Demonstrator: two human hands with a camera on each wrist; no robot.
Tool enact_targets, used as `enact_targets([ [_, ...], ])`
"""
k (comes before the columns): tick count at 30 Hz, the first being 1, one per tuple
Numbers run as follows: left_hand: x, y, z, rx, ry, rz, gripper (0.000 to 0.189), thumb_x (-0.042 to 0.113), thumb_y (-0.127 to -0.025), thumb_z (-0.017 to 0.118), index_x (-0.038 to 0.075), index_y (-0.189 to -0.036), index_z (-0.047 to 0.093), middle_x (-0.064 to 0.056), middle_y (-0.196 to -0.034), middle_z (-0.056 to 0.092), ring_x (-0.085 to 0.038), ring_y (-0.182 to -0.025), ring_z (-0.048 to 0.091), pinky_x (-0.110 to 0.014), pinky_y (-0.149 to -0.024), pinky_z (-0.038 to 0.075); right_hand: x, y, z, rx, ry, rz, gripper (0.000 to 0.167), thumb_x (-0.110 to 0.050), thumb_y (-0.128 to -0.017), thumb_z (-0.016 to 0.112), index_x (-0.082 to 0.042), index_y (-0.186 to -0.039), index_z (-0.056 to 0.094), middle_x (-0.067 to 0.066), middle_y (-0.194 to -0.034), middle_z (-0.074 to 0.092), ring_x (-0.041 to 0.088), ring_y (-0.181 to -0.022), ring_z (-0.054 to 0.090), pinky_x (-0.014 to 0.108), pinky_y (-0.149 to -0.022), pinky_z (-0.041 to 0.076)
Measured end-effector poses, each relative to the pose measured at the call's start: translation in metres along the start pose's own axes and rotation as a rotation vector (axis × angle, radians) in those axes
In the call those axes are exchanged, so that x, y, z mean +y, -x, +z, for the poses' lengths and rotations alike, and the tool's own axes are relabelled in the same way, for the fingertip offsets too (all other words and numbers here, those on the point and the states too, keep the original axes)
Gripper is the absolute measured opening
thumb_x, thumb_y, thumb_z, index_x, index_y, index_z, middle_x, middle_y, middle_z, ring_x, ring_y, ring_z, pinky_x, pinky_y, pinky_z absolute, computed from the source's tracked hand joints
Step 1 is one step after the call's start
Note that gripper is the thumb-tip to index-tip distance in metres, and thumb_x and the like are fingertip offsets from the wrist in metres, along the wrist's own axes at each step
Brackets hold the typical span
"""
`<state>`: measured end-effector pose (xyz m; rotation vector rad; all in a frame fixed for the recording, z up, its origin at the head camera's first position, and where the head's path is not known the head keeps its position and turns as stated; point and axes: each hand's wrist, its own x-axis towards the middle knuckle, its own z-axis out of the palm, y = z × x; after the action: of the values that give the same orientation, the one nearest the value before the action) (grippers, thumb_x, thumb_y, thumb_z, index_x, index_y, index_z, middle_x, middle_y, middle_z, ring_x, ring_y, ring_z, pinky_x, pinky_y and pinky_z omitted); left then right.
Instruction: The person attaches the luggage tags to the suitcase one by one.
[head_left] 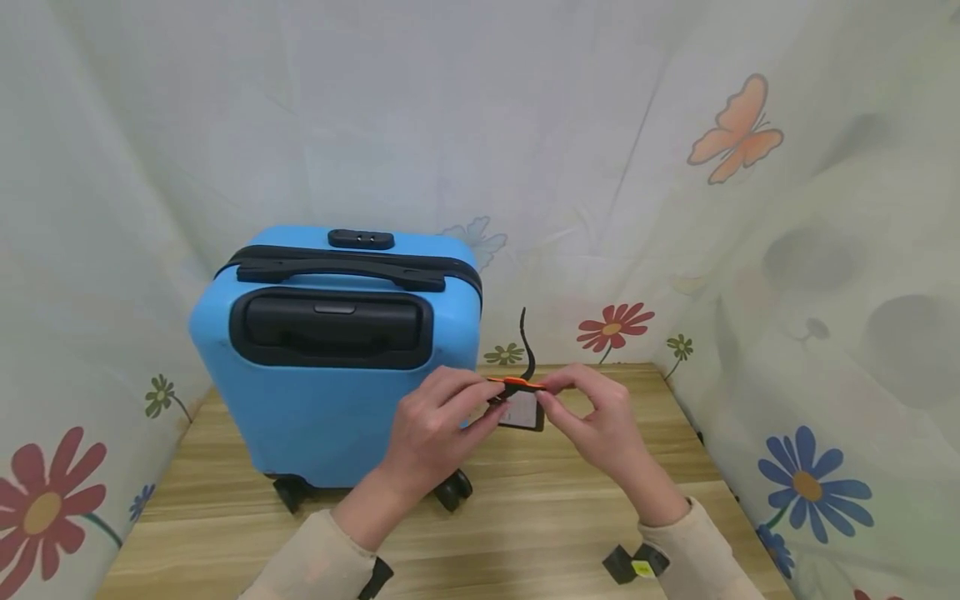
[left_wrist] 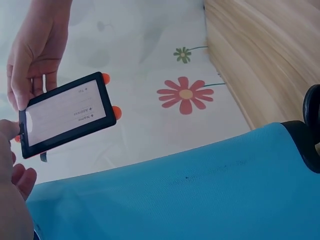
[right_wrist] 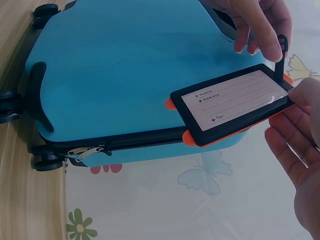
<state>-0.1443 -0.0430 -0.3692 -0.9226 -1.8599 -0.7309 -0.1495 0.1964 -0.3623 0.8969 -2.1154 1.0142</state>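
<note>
A luggage tag (right_wrist: 232, 102) with a black frame, an orange back and a white card printed Name, Address and Tel is held up between both hands, beside the suitcase. My right hand (head_left: 600, 417) pinches one end of it between thumb and fingers. At that same end, my left hand (head_left: 438, 417) has its thumb and index finger on the tag's black strap (right_wrist: 280, 61). The strap's free tail (head_left: 528, 346) curves upward above the hands in the head view. A blue suitcase (head_left: 337, 417) stands upright just behind my left hand.
The suitcase has a black top handle (head_left: 341, 268), a combination lock (head_left: 361, 239) and black wheels (head_left: 452, 490). It stands on a wood-grain table (head_left: 540, 533). A pale curtain (head_left: 525, 125) printed with flowers and butterflies encloses the back and sides.
</note>
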Motion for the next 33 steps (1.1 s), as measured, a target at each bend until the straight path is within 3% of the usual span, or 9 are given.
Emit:
enact_targets([
  [9,0.004,0.005,0.002,0.006,0.039,-0.159,0.05,0.018,-0.075,0.1,0.009,-0.118,0.078,-0.006,-0.112,0.076,-0.022,-0.101,0.071,-0.037,-0.085,0.063,-0.004,-0.002,-0.002,-0.004,-0.014,-0.034,0.027,0.012,-0.084,0.082,-0.006,-0.103,0.076,0.002,-0.094,0.077,0.018,-0.082,0.072,0.017,-0.083,0.054],
  [14,0.004,0.006,0.003,-0.004,0.143,-0.284,0.044,0.016,-0.079,0.098,0.01,-0.118,0.079,-0.002,-0.108,0.077,-0.017,-0.094,0.071,-0.033,-0.081,0.063,-0.005,-0.002,-0.001,-0.013,-0.037,-0.037,0.028,0.013,-0.083,0.082,-0.007,-0.103,0.076,0.002,-0.094,0.077,0.018,-0.083,0.072,0.017,-0.083,0.054],
  [17,0.003,0.006,0.004,-0.005,0.199,-0.316,0.041,0.014,-0.08,0.097,0.01,-0.117,0.08,-0.001,-0.104,0.077,-0.015,-0.088,0.071,-0.032,-0.077,0.063,-0.006,-0.003,-0.001,-0.014,-0.053,-0.037,0.029,0.013,-0.083,0.082,-0.007,-0.103,0.076,0.003,-0.094,0.078,0.018,-0.083,0.072,0.017,-0.084,0.054],
  [22,0.002,0.004,0.003,0.012,0.227,-0.305,0.035,0.011,-0.079,0.096,0.008,-0.111,0.08,-0.002,-0.097,0.077,-0.015,-0.082,0.069,-0.034,-0.072,0.063,-0.007,-0.003,0.001,-0.021,-0.061,-0.037,0.029,0.013,-0.082,0.083,-0.007,-0.103,0.076,0.003,-0.095,0.078,0.019,-0.085,0.072,0.021,-0.084,0.056],
  [27,-0.001,0.002,0.0,0.03,0.214,-0.238,0.029,0.009,-0.078,0.096,0.007,-0.102,0.08,-0.002,-0.092,0.076,-0.015,-0.08,0.07,-0.03,-0.071,0.062,-0.01,-0.004,0.003,-0.023,-0.072,-0.063,0.03,0.014,-0.081,0.083,-0.006,-0.103,0.076,0.004,-0.096,0.078,0.02,-0.086,0.073,0.022,-0.085,0.057],
  [33,-0.007,-0.001,-0.014,0.013,0.251,-0.17,0.025,0.003,-0.078,0.094,0.007,-0.097,0.078,-0.003,-0.09,0.076,-0.016,-0.08,0.072,-0.026,-0.073,0.062,-0.017,-0.01,0.008,-0.025,-0.1,-0.118,0.026,0.01,-0.084,0.083,-0.006,-0.104,0.077,0.005,-0.096,0.078,0.021,-0.084,0.074,0.025,-0.082,0.059],
])
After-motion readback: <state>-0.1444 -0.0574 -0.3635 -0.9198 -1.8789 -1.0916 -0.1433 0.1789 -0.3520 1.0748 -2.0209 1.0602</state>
